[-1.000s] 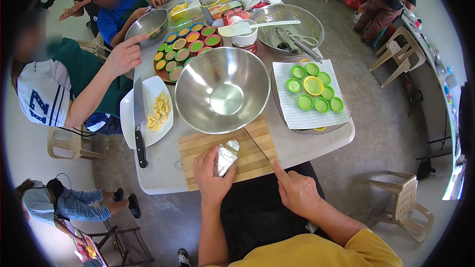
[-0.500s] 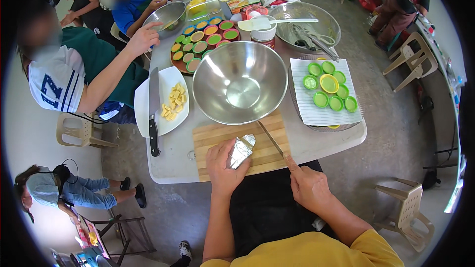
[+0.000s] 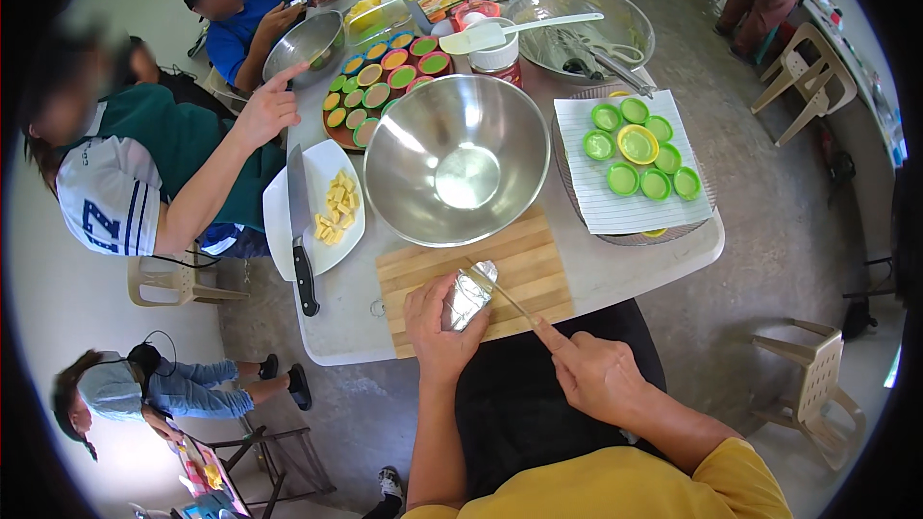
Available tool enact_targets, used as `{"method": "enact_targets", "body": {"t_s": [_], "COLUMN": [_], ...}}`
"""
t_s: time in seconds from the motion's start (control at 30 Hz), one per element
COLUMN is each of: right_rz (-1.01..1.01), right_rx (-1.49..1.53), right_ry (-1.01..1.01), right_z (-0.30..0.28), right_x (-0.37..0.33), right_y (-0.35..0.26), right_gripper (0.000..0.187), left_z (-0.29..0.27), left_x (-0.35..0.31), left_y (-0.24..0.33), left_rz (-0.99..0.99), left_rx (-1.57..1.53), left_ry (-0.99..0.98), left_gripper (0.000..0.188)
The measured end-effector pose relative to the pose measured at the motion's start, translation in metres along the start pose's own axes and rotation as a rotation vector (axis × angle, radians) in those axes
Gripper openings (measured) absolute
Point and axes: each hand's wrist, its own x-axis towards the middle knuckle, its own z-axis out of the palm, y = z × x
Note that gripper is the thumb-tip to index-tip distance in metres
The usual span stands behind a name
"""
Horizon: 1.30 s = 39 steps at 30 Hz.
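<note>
My left hand grips a foil-wrapped block, its far end unwrapped and pale yellow, on a wooden cutting board. In my right hand is a thin knife, forefinger stretched along it. Its blade lies across the block's far end; whether it has cut in, I cannot tell. Just beyond the board stands a large steel bowl. To the left, a white plate carries pale yellow chunks, with a black-handled kitchen knife lying over its left side.
Green and yellow cups sit on lined paper at right. Filled colourful cups crowd a tray beyond the bowl. A used glass bowl holds a whisk. At left, a person's hand reaches out near another steel bowl.
The knife in my right hand has moved left, from beside the board's middle onto the foil-wrapped block's end. My left hand keeps its hold. The view has shifted slightly.
</note>
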Motion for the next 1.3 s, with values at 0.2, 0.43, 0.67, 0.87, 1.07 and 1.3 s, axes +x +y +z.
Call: {"method": "enact_targets", "body": {"t_s": [0.2,0.43,0.67,0.87,1.07,1.3], "right_rz": [-0.055,-0.066,-0.091,-0.087,-0.078,-0.048], "right_rx": [0.027,-0.002,-0.021,-0.012,-0.005,-0.046], "right_ry": [-0.002,-0.024,-0.022,-0.033,-0.03,0.047], "right_z": [0.004,-0.005,-0.006,-0.002,0.001,0.001], "right_x": [0.004,0.006,0.005,0.003,0.003,0.003], "right_y": [0.007,0.006,0.005,0.001,-0.003,0.001], "right_gripper": [0.074,0.069,0.072,0.072,0.07,0.064], "left_z": [0.009,0.012,0.016,0.012,0.009,0.002], "left_x": [0.003,0.002,0.002,-0.001,-0.004,-0.008], "left_y": [0.003,0.005,0.007,0.003,-0.001,-0.003], "left_rz": [0.037,0.039,0.046,0.038,0.031,0.024], "left_rx": [-0.013,0.023,0.022,0.031,0.012,0.014], "left_ry": [0.014,0.016,0.046,0.033,0.042,0.025], "left_gripper": [0.056,0.053,0.051,0.051,0.051,0.055]}}
